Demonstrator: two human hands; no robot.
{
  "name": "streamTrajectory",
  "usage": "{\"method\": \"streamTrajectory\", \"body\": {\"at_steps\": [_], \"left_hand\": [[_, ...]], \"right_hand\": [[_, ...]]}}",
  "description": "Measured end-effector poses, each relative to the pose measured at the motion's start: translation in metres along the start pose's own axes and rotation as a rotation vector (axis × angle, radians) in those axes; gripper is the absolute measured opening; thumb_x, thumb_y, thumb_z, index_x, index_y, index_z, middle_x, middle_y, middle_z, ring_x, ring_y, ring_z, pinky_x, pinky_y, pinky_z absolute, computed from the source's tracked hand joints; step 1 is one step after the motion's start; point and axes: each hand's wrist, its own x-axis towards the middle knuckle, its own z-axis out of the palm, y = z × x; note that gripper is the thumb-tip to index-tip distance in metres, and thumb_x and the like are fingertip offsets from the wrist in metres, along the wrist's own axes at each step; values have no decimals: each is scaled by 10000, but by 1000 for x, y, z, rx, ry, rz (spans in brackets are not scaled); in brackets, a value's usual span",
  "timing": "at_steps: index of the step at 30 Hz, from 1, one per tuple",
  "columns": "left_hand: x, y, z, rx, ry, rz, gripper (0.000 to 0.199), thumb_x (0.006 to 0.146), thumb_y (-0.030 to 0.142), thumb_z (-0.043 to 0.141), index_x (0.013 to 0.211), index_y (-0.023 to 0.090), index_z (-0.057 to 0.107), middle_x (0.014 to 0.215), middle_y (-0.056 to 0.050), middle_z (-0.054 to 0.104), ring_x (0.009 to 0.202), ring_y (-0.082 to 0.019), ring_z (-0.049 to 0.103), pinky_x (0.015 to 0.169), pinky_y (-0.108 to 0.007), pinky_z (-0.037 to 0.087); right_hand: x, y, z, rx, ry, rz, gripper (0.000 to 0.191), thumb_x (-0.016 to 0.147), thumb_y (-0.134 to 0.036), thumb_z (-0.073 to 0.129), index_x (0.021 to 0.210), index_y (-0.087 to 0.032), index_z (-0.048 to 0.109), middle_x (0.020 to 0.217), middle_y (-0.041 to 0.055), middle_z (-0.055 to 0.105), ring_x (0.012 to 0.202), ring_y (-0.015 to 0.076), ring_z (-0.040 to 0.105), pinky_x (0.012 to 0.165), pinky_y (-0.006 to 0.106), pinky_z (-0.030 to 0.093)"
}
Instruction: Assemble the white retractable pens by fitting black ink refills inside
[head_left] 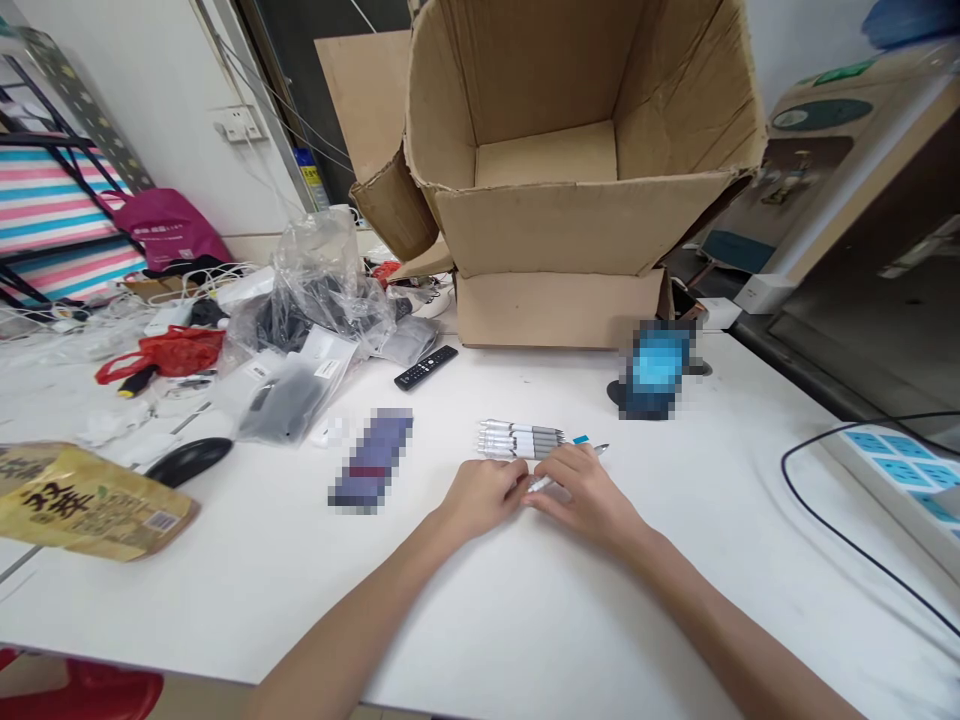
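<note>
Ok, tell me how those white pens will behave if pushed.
The pens look slim and round-barrelled, so they will probably roll apart on the smooth table. Their plastic-looking barrels seem stiff and are probably light for their length.

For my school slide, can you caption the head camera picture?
Left hand and right hand touch white pens before a cardboard box.

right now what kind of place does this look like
Probably a cluttered office workroom used for packing: there's a large open cardboard box, a row of white pens on a white table, and small goods in plastic bags nearby.
</note>
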Motion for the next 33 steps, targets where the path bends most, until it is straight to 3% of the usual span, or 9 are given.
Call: {"method": "streamTrajectory", "body": {"at_steps": [6,12,18,23,33], "left_hand": [[0,2,-1,8,12,4,209,905,342,454,864,237,630,757,17,705,636,-146,613,523,-239,337],[0,2,-1,0,18,6,228,905,377,466,842,228,627,742,19,702,624,-144,604,518,-241,316],[0,3,-2,3,17,10,210,908,325,443,844,233,620,758,17,702,632,-141,607,521,-247,325],[0,2,-1,11,2,12,182,900,346,474,844,235,607,752,20,697,635,-144,613,521,-250,332],[0,3,-1,15,25,35,223,924,345,436,844,234,611,719,18,684,616,-140,602,516,-242,333]], "right_hand": [[1,0,-1,-33,80,10,162,880,-315,595,762,-209,561,695,3,595,699,174,537,690,331,349],[0,2,-2,-23,31,-8,177,911,-369,579,833,-211,598,758,19,614,731,174,533,709,326,348],[1,-2,-3,-18,90,17,136,851,-285,587,745,-209,547,684,1,584,695,171,528,687,323,335],[0,-2,-4,-6,11,0,128,879,-316,596,804,-214,573,764,13,619,739,174,540,729,327,352],[1,-5,-4,-15,2,3,120,832,-283,611,759,-206,556,720,3,596,710,165,525,736,324,349]]}}
